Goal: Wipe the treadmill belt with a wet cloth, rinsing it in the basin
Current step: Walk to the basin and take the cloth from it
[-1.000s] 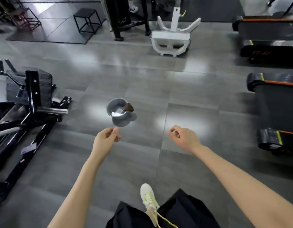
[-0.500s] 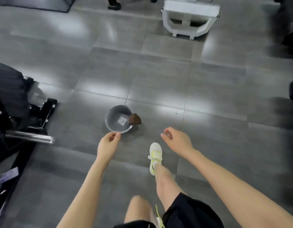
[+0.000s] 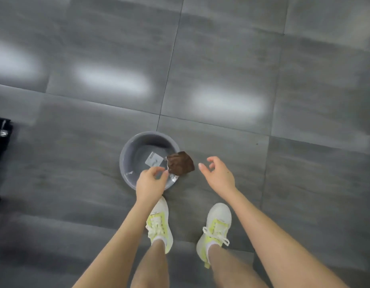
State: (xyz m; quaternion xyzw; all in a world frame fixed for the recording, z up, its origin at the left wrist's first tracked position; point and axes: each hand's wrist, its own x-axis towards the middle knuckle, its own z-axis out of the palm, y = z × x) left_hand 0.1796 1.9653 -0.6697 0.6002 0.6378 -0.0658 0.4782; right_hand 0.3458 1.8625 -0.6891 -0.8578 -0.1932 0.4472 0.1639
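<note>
Your shoes (image 3: 218,221) stand beside a grey basin (image 3: 126,151), brown cloth (image 3: 181,163) over its rim. Your left hand (image 3: 150,183) and right hand (image 3: 218,175) hover loosely curled, empty.

We look straight down at a grey basin (image 3: 126,150) on the grey tiled floor (image 3: 221,59). A white label (image 3: 154,160) shows inside it. A brown cloth (image 3: 181,163) hangs over the basin's right rim. Our left hand (image 3: 149,183) hovers above the basin's near rim, fingers curled, tips just beside the cloth; we cannot tell if they touch. Our right hand (image 3: 218,175) hovers right of the basin, past the cloth, fingers loosely bent and holding nothing. Our white-and-yellow shoes (image 3: 159,221) stand just on the near side of the basin. Black equipment (image 3: 1,142) sits well to its left.
</note>
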